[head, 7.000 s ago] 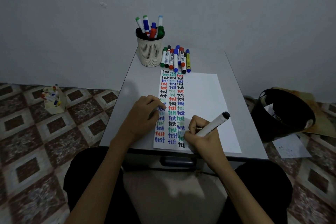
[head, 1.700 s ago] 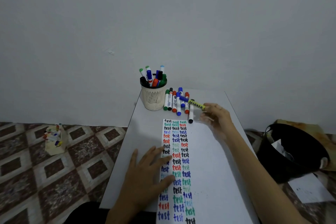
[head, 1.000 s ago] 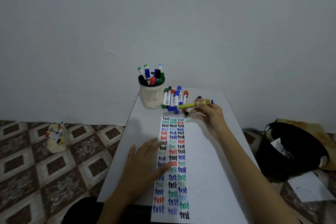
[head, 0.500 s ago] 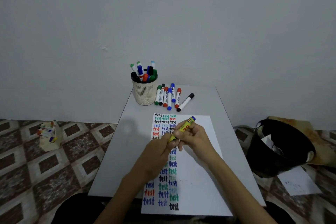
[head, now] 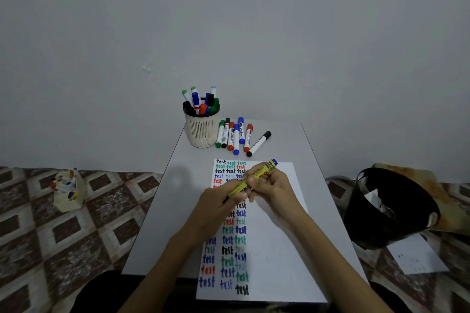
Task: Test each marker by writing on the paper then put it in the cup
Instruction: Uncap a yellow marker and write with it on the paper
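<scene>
Both hands hold a yellow marker (head: 256,175) with a blue end above the white paper (head: 274,236). My left hand (head: 218,206) pinches its lower end, whose tip or cap is hidden by the fingers. My right hand (head: 272,188) grips the upper barrel. The paper carries three columns of the word "test" in black, green, red and blue. A cream mesh cup (head: 201,129) at the table's back holds several markers. Right of the cup lie several loose markers (head: 235,136), with one black-capped marker (head: 259,143) slanted apart.
The small grey table (head: 157,211) stands against a plain wall. A black bin (head: 389,208) sits on the patterned floor to the right, with a sheet of paper (head: 417,256) beside it. A small cream holder of markers (head: 67,192) stands on the floor at left.
My right hand took the yellow marker from the row beside the cup and brought it over the paper. My left hand lifted off the paper and closed on the marker's lower end.
</scene>
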Demonstrator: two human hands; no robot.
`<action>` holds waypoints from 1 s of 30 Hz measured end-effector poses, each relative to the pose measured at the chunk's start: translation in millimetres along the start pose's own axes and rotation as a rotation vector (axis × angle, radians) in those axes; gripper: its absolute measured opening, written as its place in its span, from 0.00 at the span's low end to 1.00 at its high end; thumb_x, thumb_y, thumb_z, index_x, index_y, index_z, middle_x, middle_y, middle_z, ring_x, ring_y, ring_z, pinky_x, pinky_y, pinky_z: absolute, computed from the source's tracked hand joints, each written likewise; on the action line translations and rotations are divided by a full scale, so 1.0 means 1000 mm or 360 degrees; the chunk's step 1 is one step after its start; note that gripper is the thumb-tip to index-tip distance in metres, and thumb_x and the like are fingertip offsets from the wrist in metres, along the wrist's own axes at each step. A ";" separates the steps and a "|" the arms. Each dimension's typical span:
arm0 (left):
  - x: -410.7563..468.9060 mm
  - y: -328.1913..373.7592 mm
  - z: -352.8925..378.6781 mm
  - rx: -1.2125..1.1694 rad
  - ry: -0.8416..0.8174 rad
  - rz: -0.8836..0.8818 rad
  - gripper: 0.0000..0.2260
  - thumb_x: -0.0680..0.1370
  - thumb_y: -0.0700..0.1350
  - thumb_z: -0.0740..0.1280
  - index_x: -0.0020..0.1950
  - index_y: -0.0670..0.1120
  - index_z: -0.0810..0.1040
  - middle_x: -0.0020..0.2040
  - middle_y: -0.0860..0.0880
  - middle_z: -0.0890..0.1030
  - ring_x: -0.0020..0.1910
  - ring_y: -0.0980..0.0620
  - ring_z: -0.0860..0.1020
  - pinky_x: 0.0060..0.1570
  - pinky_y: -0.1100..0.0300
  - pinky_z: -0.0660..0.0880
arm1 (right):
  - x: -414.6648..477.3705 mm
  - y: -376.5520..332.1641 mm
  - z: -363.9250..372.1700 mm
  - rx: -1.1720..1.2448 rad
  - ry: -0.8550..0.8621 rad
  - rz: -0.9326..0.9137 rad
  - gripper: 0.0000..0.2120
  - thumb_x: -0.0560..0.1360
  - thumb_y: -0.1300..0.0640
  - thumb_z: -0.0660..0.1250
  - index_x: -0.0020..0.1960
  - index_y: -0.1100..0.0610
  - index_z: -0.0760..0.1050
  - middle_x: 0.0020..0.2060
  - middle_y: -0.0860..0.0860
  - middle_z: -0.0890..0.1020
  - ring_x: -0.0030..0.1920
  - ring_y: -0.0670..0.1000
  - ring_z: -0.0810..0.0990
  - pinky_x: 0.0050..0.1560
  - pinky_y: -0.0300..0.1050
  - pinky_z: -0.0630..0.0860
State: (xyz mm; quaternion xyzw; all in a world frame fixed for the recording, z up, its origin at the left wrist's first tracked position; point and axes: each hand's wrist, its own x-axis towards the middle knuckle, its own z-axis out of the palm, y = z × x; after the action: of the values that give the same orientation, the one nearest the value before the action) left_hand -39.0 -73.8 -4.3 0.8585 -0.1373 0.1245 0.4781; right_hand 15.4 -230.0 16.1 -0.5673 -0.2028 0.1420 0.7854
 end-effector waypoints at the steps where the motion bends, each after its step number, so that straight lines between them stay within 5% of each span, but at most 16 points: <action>1: 0.001 0.000 -0.001 0.0006 -0.0016 -0.0008 0.10 0.76 0.61 0.56 0.44 0.61 0.73 0.30 0.54 0.77 0.28 0.59 0.74 0.31 0.67 0.68 | 0.001 -0.002 -0.001 -0.0024 -0.0007 -0.0001 0.07 0.70 0.65 0.69 0.46 0.66 0.74 0.32 0.61 0.79 0.28 0.54 0.76 0.33 0.44 0.76; 4: 0.005 -0.003 -0.008 -0.0008 -0.0071 -0.0139 0.10 0.76 0.60 0.56 0.54 0.61 0.70 0.36 0.50 0.79 0.31 0.56 0.79 0.34 0.62 0.76 | 0.011 -0.011 -0.008 -0.0017 0.0075 -0.0002 0.06 0.72 0.66 0.68 0.45 0.65 0.72 0.33 0.59 0.79 0.30 0.53 0.77 0.31 0.42 0.76; 6: 0.006 -0.009 -0.015 -0.0161 -0.0060 -0.0235 0.09 0.79 0.49 0.57 0.58 0.61 0.66 0.46 0.52 0.78 0.39 0.54 0.81 0.37 0.60 0.79 | 0.022 -0.017 -0.021 0.0130 0.0285 -0.0039 0.04 0.74 0.66 0.66 0.43 0.63 0.71 0.33 0.56 0.79 0.30 0.51 0.78 0.30 0.39 0.77; 10: 0.010 -0.017 -0.025 -0.0283 0.0084 -0.0272 0.14 0.79 0.41 0.60 0.63 0.53 0.63 0.60 0.56 0.72 0.48 0.60 0.80 0.39 0.62 0.80 | 0.046 -0.019 -0.048 0.0433 0.0594 -0.0078 0.05 0.77 0.66 0.63 0.43 0.62 0.72 0.36 0.58 0.83 0.36 0.54 0.84 0.35 0.41 0.81; 14: 0.021 -0.025 -0.021 -0.0380 0.0421 -0.0411 0.17 0.70 0.42 0.73 0.56 0.49 0.71 0.49 0.54 0.81 0.46 0.59 0.81 0.46 0.64 0.78 | 0.065 -0.004 -0.046 0.0371 0.0571 0.0001 0.04 0.75 0.67 0.66 0.50 0.64 0.76 0.45 0.60 0.84 0.47 0.58 0.85 0.43 0.47 0.82; 20: 0.025 -0.039 -0.014 -0.0191 0.0342 -0.0357 0.06 0.70 0.42 0.74 0.44 0.50 0.81 0.42 0.53 0.83 0.40 0.56 0.82 0.42 0.58 0.80 | 0.088 0.012 -0.037 -0.0065 0.0501 0.0110 0.10 0.70 0.72 0.71 0.38 0.62 0.72 0.29 0.61 0.80 0.28 0.57 0.80 0.22 0.42 0.73; 25: 0.024 -0.043 -0.013 -0.0133 0.0289 -0.0311 0.07 0.68 0.42 0.75 0.42 0.52 0.81 0.42 0.55 0.83 0.40 0.57 0.81 0.42 0.58 0.79 | 0.112 0.025 -0.035 -0.0447 0.0621 0.0064 0.16 0.69 0.74 0.69 0.32 0.59 0.68 0.27 0.55 0.74 0.30 0.56 0.77 0.44 0.61 0.79; 30: 0.025 -0.043 -0.013 -0.0125 0.0296 -0.0341 0.08 0.69 0.43 0.75 0.42 0.54 0.81 0.42 0.57 0.82 0.40 0.57 0.80 0.41 0.60 0.79 | 0.116 0.029 -0.036 -0.0706 0.0620 -0.0005 0.15 0.69 0.75 0.69 0.33 0.60 0.67 0.29 0.54 0.72 0.26 0.42 0.74 0.33 0.35 0.75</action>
State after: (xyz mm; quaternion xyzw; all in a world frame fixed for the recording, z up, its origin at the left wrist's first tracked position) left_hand -1.2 -44.1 -22.5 0.8336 -0.0049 0.1462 0.5326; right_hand 134.3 -198.3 -2.8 -0.7413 -0.0751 -0.0186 0.6667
